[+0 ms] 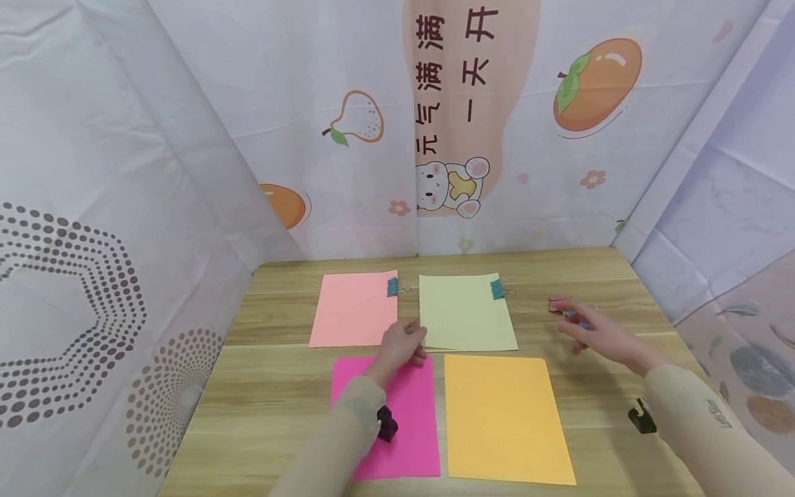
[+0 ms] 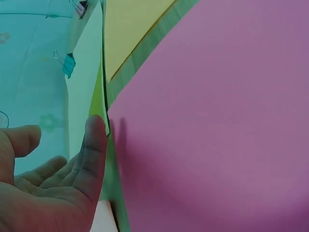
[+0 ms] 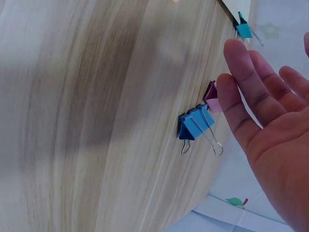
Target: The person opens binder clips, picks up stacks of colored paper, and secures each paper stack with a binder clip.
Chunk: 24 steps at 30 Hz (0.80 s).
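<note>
My left hand [image 1: 402, 344] is at the lower left corner of a pale yellow-green paper stack [image 1: 466, 310], its forefinger right at the slightly lifted corner. In the left wrist view, that hand's fingers are loosely extended and a brighter green layer shows between the sheets. A teal binder clip [image 1: 497, 288] grips the stack's upper right edge. My right hand [image 1: 599, 335] hovers with loosely extended fingers near a blue binder clip [image 3: 195, 123] and a pink binder clip [image 3: 212, 99], which lie side by side on the table; nothing shows between its fingers.
Salmon-pink paper [image 1: 357, 308], also with a teal binder clip [image 1: 393, 286], lies at the back left. Magenta paper [image 1: 422, 442] lies in front, partly under my left arm, with orange paper [image 1: 506, 417] to its right. Printed curtains [image 1: 373, 62] stand behind the wooden table [image 1: 273, 386].
</note>
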Each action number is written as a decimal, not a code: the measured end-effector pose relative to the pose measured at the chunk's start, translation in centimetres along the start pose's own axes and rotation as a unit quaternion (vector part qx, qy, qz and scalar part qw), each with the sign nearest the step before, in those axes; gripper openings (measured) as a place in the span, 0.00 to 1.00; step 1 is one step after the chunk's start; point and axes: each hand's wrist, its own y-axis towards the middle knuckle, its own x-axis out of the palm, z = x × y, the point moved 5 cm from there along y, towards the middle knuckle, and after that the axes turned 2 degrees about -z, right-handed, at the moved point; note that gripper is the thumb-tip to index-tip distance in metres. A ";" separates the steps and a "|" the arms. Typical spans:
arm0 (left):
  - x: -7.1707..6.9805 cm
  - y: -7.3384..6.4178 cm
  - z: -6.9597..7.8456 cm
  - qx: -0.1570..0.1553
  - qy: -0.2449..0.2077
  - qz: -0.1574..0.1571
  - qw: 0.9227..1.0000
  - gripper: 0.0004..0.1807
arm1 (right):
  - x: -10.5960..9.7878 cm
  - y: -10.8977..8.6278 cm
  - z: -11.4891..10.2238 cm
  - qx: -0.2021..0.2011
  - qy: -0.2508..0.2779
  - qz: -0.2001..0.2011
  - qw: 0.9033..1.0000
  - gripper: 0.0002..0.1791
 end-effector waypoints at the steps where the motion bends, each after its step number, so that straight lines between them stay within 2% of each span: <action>1: -0.1 -0.1 0.2 0.004 0.014 0.000 1.000 0.30 | 0.0 0.0 0.1 -0.001 -0.002 0.001 1.000 0.25; 5: -0.7 -0.4 0.8 0.031 0.076 0.006 0.997 0.28 | -0.1 -0.1 0.3 0.010 -0.009 -0.003 1.000 0.25; 9: -1.4 -0.9 1.2 0.050 0.132 0.020 0.990 0.26 | -0.4 -0.3 0.5 0.052 -0.033 -0.010 0.998 0.29; 12: -2.0 -1.4 1.4 0.056 0.153 0.020 0.986 0.26 | -0.5 -0.5 0.6 0.081 -0.050 -0.016 0.995 0.32; 15: -2.5 -2.0 1.4 0.063 0.178 0.020 0.982 0.26 | -0.6 -0.6 0.8 0.090 -0.053 -0.023 0.994 0.33; 18: -3.1 -2.5 1.5 0.082 0.224 0.026 0.971 0.26 | -0.6 -0.7 1.1 0.096 -0.053 -0.025 0.994 0.33; 22: -4.1 -3.2 1.7 0.110 0.293 0.049 0.948 0.26 | -0.7 -0.8 1.4 0.099 -0.051 -0.026 0.993 0.34; 24: -4.5 -3.5 1.7 0.113 0.316 0.056 0.940 0.26 | -0.8 -0.8 1.5 0.099 -0.052 -0.026 0.993 0.33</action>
